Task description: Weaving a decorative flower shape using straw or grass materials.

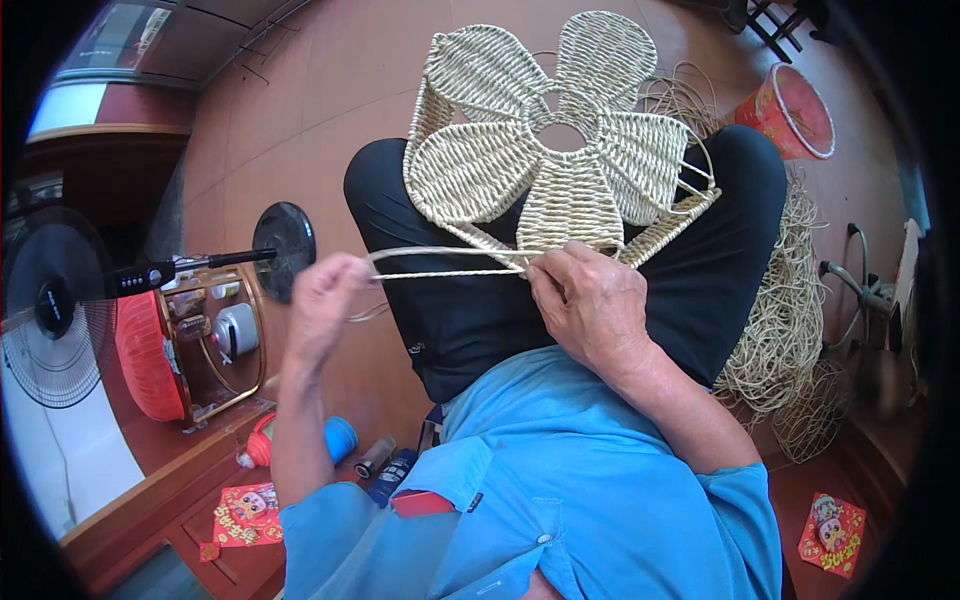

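Across my lap lies a woven flower-shaped piece [574, 195] of pale straw-coloured cord, with broad petals around a ring that has a round hole. Woven side bands slope down at its left and right. At its near edge my right hand [592, 297] is closed, pinching the cord where it meets the weave. My left hand [328, 290], somewhat blurred, is held out to the left, closed on the cord [450, 273]. Between the two hands the cord runs in two nearly parallel strands, the lower one taut. A loose bit hangs below my left hand.
A heap of loose cord [785, 310] lies on the floor at the right, below a red bin [790, 115]. To the left are a fan [55, 305] with its round black base [284, 250] and a shelf stand [215, 335]. A blue cup [340, 438] stands near my left elbow.
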A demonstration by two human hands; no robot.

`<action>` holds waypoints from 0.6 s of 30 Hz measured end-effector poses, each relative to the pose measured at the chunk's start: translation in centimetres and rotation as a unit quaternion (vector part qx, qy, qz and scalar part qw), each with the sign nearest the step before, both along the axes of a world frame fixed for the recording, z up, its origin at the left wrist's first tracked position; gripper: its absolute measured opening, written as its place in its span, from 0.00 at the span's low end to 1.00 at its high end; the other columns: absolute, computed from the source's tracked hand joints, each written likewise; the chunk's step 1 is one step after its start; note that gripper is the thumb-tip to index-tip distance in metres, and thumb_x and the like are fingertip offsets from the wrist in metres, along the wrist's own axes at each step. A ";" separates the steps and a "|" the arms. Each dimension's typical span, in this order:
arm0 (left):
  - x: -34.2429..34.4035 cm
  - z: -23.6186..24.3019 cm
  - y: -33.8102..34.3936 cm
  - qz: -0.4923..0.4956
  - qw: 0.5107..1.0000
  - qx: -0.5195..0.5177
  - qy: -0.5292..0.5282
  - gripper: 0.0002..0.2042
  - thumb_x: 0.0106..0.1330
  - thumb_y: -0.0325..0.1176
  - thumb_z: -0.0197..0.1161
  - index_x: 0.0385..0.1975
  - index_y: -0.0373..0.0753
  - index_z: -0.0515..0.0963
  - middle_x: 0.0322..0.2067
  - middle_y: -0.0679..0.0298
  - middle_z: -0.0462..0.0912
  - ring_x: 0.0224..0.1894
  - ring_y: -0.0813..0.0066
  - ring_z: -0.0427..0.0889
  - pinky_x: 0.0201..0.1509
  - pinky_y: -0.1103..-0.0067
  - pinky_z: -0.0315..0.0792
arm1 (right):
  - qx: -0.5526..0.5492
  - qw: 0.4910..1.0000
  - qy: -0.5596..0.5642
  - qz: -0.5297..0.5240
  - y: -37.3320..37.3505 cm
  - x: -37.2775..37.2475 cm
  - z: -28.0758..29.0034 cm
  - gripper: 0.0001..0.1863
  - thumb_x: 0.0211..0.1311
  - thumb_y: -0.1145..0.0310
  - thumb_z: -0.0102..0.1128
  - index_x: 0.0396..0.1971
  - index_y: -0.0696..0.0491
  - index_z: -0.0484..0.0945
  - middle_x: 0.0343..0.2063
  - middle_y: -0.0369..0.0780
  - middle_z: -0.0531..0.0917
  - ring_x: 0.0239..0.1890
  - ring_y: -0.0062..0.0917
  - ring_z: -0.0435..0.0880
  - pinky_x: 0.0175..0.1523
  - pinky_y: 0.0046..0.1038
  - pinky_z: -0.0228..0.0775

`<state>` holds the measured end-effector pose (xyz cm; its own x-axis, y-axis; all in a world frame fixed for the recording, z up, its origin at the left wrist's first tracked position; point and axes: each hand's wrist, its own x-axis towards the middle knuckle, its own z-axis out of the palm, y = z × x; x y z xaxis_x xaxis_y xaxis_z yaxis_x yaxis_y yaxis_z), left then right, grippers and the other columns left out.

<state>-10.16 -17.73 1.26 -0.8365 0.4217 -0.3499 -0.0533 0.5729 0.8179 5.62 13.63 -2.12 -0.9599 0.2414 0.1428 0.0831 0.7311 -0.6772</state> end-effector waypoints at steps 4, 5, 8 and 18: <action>-3.9 2.9 -1.7 0.026 0.930 -0.336 0.143 0.11 0.79 0.39 0.68 0.45 0.37 0.88 0.38 0.63 0.89 0.41 0.70 0.85 0.51 0.72 0.77 | 0.000 1.000 -0.013 0.005 0.1 -0.2 -0.2 0.11 0.69 0.64 0.69 0.28 0.52 0.84 0.27 0.41 0.85 0.30 0.40 0.90 0.35 0.43 0.82; -3.6 3.4 -0.7 0.026 0.930 -0.336 0.144 0.11 0.79 0.39 0.68 0.45 0.37 0.88 0.38 0.63 0.89 0.41 0.70 0.85 0.51 0.72 0.77 | -0.002 1.000 -0.018 0.005 0.2 -0.4 -0.2 0.11 0.69 0.64 0.69 0.28 0.52 0.85 0.27 0.42 0.85 0.30 0.40 0.90 0.36 0.43 0.83; 0.6 3.1 4.8 -0.113 0.809 -0.279 0.504 0.14 0.76 0.36 0.70 0.55 0.38 0.86 0.51 0.54 0.89 0.59 0.55 0.85 0.66 0.62 0.75 | -0.001 1.000 -0.025 -0.004 0.1 -0.4 -0.1 0.11 0.69 0.64 0.69 0.28 0.52 0.85 0.28 0.42 0.85 0.31 0.41 0.90 0.36 0.44 0.83; 3.4 -0.3 9.3 -0.068 0.997 0.023 0.007 0.08 0.81 0.32 0.68 0.44 0.33 0.87 0.31 0.76 0.82 0.38 0.90 0.77 0.40 0.83 0.71 | 0.019 1.000 -0.008 -0.017 -0.2 -0.4 -0.5 0.11 0.70 0.60 0.72 0.30 0.50 0.87 0.27 0.39 0.85 0.28 0.39 0.89 0.33 0.42 0.79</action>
